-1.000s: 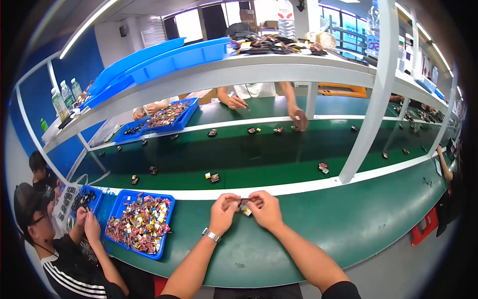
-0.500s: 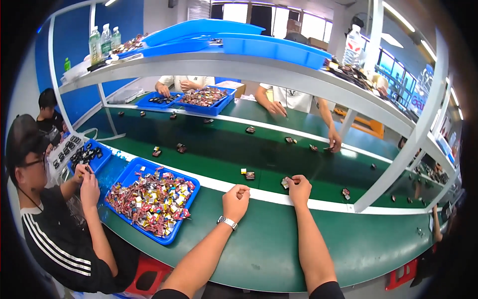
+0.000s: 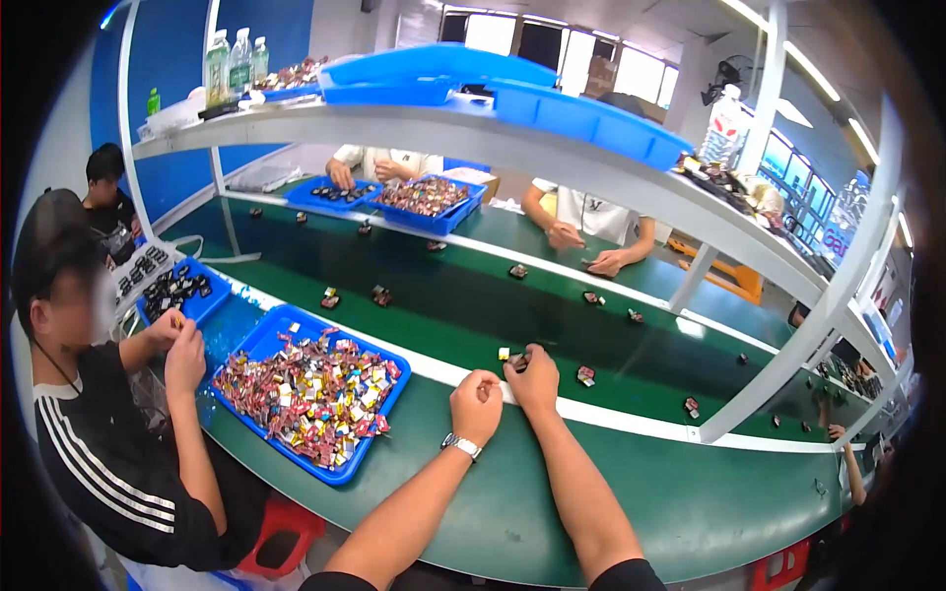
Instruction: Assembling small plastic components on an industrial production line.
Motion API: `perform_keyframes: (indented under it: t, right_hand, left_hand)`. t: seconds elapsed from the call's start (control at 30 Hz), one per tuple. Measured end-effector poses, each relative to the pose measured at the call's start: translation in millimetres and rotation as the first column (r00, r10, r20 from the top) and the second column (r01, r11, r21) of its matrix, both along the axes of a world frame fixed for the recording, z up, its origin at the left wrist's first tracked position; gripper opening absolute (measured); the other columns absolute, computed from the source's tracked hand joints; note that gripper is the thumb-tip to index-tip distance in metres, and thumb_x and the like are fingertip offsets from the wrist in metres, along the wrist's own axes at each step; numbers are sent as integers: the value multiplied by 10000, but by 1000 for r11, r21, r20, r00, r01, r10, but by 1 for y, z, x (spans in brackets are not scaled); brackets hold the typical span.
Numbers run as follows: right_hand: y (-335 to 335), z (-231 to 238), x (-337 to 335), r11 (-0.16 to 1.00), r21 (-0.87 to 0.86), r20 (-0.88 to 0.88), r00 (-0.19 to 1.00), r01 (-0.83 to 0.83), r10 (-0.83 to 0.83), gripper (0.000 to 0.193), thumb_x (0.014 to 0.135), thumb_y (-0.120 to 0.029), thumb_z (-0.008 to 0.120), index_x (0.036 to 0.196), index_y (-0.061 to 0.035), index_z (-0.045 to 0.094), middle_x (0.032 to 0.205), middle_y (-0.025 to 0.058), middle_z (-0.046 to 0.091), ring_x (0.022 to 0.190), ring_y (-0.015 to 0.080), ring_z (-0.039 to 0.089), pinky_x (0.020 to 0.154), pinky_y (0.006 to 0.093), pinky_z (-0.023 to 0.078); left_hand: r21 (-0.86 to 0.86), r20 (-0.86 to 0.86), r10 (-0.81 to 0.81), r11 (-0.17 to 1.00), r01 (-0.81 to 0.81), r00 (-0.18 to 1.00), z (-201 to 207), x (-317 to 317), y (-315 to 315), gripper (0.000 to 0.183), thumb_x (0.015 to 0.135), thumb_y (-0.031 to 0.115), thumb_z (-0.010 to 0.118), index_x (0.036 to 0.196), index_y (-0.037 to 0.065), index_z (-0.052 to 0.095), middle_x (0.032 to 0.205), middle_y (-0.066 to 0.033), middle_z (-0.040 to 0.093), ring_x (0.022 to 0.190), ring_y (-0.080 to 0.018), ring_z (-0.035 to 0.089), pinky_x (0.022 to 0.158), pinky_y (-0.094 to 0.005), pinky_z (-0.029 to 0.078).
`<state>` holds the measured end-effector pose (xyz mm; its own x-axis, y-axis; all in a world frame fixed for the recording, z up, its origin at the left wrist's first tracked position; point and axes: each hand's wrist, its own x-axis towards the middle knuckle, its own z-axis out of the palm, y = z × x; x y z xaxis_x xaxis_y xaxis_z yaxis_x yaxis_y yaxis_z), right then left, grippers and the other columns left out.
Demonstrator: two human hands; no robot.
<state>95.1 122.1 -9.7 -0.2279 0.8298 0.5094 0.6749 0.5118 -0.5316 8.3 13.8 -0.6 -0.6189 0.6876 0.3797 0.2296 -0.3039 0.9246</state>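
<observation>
My right hand (image 3: 534, 382) reaches over the white edge strip onto the green belt. Its thumb and fingers close round a small dark part (image 3: 514, 362), mostly covered by the fingers, with a white-and-yellow piece (image 3: 505, 353) beside it. Just left of it, my left hand (image 3: 477, 406) is curled closed above the near edge of the belt, a metal watch (image 3: 461, 446) on its wrist. Whatever its fingers hold is hidden. Another small dark-red and white part (image 3: 586, 376) lies on the belt to the right of my right hand.
A blue tray (image 3: 399, 399) heaped with small red, white and yellow pieces stands at left, beside a co-worker (image 3: 99, 414) handling something small. More parts (image 3: 381, 295) dot the belt (image 3: 443, 315). Across it other people work by blue trays. A white shelf (image 3: 414, 131) spans above; its post (image 3: 788, 325) stands at right.
My right hand has let go of one small part, which stays on the belt, and moved left to another. My left hand remains closed. The view has shifted slightly.
</observation>
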Motion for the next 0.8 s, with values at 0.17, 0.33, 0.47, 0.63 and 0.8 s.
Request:
perform_keyframes:
  t: [0.17,0.33,0.47,0.63,0.8]
  right_hand:
    - [-52,4,75,910,-156,-372,876,-384,306,506,744,-129,788,1191,-47,566,1059,107,685,1002,194,647,866,305,493]
    - [-95,27,146,901,-122,-216,897,-416,385,474,772,-80,743,1213,-80,567,1139,104,644,1040,272,595,906,358,478]
    - [-102,50,141,862,-33,-115,858,-506,500,471,783,-50,710,1233,-84,573,1145,109,611,1101,299,534,975,379,434]
    - [-111,52,132,801,-85,-33,805,-592,592,482,788,-75,720,1247,-98,574,1201,114,587,1137,299,527,996,394,435]
    - [-108,50,138,828,63,-20,829,-557,559,429,780,-81,719,1191,-91,596,1196,109,574,1124,299,531,971,391,455]
  left_hand:
    - [-4,-28,25,1000,-25,999,-9,-10,-4,42,806,1,587,831,10,620,667,-60,610,582,-109,570,572,-257,461]
    - [-193,10,-320,929,316,947,-1,-2,-12,121,876,65,578,927,11,673,753,-41,665,645,-105,609,592,-253,498]
    - [-321,106,-691,657,683,715,6,5,-14,263,977,201,524,1069,3,671,854,-54,677,683,-100,607,600,-241,502]
    - [-345,259,-820,415,842,510,12,-1,-18,359,1010,285,491,1160,0,650,951,-58,671,722,-95,609,607,-219,492]
    - [-258,362,-800,408,876,479,15,4,-20,335,988,183,532,1242,-28,588,1057,-95,659,817,-123,643,703,-248,562]
